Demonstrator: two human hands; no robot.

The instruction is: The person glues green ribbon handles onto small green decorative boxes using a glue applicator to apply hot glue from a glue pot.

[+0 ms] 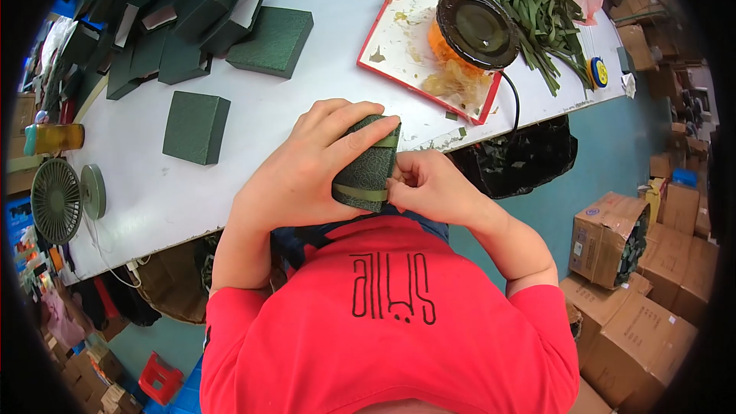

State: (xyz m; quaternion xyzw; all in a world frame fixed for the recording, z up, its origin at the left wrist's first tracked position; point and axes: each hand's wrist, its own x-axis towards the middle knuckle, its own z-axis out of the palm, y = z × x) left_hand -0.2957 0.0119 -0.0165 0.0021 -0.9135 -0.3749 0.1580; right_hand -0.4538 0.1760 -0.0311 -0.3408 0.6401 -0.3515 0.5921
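A dark green patterned box (359,169) is held close to the body at the table edge, tilted on its side. Two lighter green ribbons (360,193) cross its face, one near each end. My left hand (299,165) is wrapped round the box from the left, fingers over its top and thumb under the bottom. At the right edge of the box, my right hand (437,184) is closed in a pinch where the lower ribbon runs round the side. The tips of those fingers are partly hidden by the box.
Another green box (195,128) lies to the left, with a pile of boxes (184,31) behind it. A glue-stained, red-edged tray (389,38) carries an orange pot with a black top (477,28). Green ribbon strips (537,11) lie back right; a small fan (56,201) stands left.
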